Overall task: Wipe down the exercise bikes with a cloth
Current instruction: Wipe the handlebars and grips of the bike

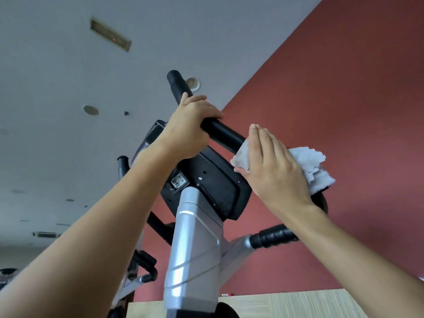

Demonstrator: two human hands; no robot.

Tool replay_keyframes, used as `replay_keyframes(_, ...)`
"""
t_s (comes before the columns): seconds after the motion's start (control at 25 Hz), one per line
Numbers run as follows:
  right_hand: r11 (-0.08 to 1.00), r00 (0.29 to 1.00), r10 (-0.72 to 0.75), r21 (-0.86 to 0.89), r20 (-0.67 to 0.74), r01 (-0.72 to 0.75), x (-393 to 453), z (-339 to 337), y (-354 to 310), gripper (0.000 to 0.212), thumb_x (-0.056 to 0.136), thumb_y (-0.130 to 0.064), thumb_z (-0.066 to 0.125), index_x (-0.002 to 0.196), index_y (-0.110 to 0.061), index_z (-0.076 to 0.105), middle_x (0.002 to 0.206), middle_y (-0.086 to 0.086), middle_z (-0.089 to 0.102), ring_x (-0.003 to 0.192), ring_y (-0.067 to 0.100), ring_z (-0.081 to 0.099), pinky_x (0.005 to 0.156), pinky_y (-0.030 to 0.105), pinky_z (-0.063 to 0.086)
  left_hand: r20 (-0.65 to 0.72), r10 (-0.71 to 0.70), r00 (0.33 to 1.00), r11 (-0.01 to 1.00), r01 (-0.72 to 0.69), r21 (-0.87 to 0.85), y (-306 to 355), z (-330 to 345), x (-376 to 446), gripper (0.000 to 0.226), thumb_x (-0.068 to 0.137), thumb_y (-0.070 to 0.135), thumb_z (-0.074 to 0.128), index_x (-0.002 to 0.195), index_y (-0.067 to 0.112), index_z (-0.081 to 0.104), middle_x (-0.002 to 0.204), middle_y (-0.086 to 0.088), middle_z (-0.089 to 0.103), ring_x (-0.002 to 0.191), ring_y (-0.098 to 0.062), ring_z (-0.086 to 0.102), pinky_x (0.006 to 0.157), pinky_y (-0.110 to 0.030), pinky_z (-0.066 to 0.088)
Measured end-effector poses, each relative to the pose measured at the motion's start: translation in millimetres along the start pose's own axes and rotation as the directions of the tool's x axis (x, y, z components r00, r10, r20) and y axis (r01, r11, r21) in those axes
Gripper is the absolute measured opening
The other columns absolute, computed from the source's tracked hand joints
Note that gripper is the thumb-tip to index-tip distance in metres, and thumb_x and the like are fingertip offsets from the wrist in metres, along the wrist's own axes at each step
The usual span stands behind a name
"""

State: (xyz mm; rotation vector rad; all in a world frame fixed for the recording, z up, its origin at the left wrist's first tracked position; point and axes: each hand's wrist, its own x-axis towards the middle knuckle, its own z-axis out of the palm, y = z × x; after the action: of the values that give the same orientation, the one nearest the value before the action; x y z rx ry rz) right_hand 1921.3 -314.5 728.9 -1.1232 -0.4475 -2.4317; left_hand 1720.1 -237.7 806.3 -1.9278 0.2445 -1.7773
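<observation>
Nearest, the bike's silver column (195,244) rises between two bare forearms, topped by the black back of the console (213,180). A lower black grip (275,237) juts out under the right forearm. The left hand (190,127) curls round the black handlebar (220,131) — fingers wrapped over the foam. The right hand (273,164) lies flat, fingers straight and together, pressing a pale grey cloth (309,161) against the handlebar's right stretch; the cloth bunches out on both sides of the palm and hides the bar there. A second bike's handles (122,165) show at left. Beyond — a red wall (344,88), a grey ceiling (57,76) with a vent (110,34) and round recessed lights (90,110).
</observation>
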Motion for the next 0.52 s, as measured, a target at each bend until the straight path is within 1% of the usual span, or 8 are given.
replay_keyframes(0.04,0.999,1.0,0.028,-0.028,-0.009,-0.028,-7.0,1.7,0.1,0.08,0.102,-0.049,0.051,0.152,0.01,0.028,0.149,0.026,0.047,0.138,0.034,0.05,0.114,0.039,0.043,0.002,-0.055,0.998,0.995,0.055,-0.084,7.5,4.3,-4.8,0.061,0.077,0.0,0.044,0.132,0.013,0.067,0.143,-0.003,0.058,0.152,-0.023,0.023,0.125,-0.041,-0.004)
replay_keyframes(0.08,0.998,0.999,0.047,-0.048,-0.027,-0.048,-7.8,3.4,-4.5,0.079,0.102,-0.048,0.052,0.151,0.009,0.03,0.148,0.025,0.049,0.137,0.033,0.051,0.114,0.038,0.043,-0.01,-0.098,0.995,0.988,0.096,-0.121,15.2,11.2,-7.8,0.063,0.079,0.012,0.041,0.137,0.016,0.064,0.153,-0.002,0.048,0.156,-0.019,0.01,0.123,-0.04,-0.012)
replay_keyframes(0.16,0.996,0.996,0.062,-0.053,-0.068,-0.066,7.4,9.8,-18.4,0.073,0.101,-0.046,0.055,0.148,0.007,0.038,0.143,0.021,0.055,0.133,0.029,0.055,0.111,0.035,0.044,-0.057,-0.15,0.987,0.989,0.149,-0.016,24.2,29.9,-7.2,0.059,0.09,0.033,0.035,0.142,0.021,0.059,0.164,-0.005,0.031,0.157,-0.018,-0.002,0.121,-0.041,-0.019)
replay_keyframes(0.2,0.997,0.994,0.059,-0.048,-0.094,-0.064,17.1,11.2,-23.6,0.069,0.101,-0.044,0.056,0.147,0.006,0.042,0.14,0.019,0.057,0.13,0.027,0.058,0.109,0.034,0.045,-0.099,-0.151,0.983,0.986,0.157,0.051,24.8,38.1,-5.5,0.054,0.098,0.037,0.034,0.145,0.022,0.056,0.166,-0.006,0.026,0.157,-0.019,-0.004,0.121,-0.041,-0.019)
replay_keyframes(0.28,0.999,0.988,0.041,0.011,-0.152,-0.039,22.9,11.9,-22.8,0.062,0.102,-0.039,0.058,0.144,0.006,0.046,0.137,0.018,0.06,0.126,0.027,0.06,0.106,0.034,0.049,-0.163,-0.125,0.979,0.982,0.146,0.123,20.9,43.5,-5.5,0.046,0.11,0.034,0.033,0.15,0.022,0.05,0.168,-0.006,0.022,0.158,-0.02,-0.005,0.122,-0.04,-0.017)
replay_keyframes(0.36,0.998,0.983,0.051,0.05,-0.177,-0.043,1.2,13.2,-7.2,0.062,0.104,-0.036,0.058,0.146,0.007,0.043,0.14,0.02,0.058,0.129,0.029,0.059,0.107,0.036,0.049,-0.174,-0.081,0.981,0.971,0.117,0.208,13.8,41.5,-9.0,0.045,0.111,0.035,0.03,0.152,0.023,0.047,0.168,-0.006,0.021,0.158,-0.021,-0.004,0.123,-0.04,-0.015)
replay_keyframes(0.44,0.999,0.984,0.049,-0.006,-0.172,-0.05,-36.3,13.2,13.7,0.057,0.106,-0.024,0.055,0.15,0.008,0.036,0.147,0.022,0.051,0.137,0.032,0.051,0.111,0.037,0.046,-0.156,-0.06,0.986,0.954,0.103,0.283,14.0,42.4,-10.6,0.047,0.111,0.036,0.027,0.152,0.023,0.045,0.168,-0.006,0.021,0.158,-0.022,-0.004,0.123,-0.041,-0.014)
replay_keyframes(0.52,0.997,0.991,0.044,-0.06,-0.129,-0.052,-57.7,10.2,26.5,0.054,0.105,-0.009,0.053,0.151,0.009,0.031,0.152,0.024,0.045,0.144,0.034,0.042,0.116,0.04,0.041,-0.135,-0.072,0.988,0.95,0.109,0.292,17.9,43.4,-9.7,0.048,0.111,0.035,0.026,0.153,0.022,0.043,0.168,-0.007,0.017,0.157,-0.023,-0.008,0.123,-0.042,-0.015)
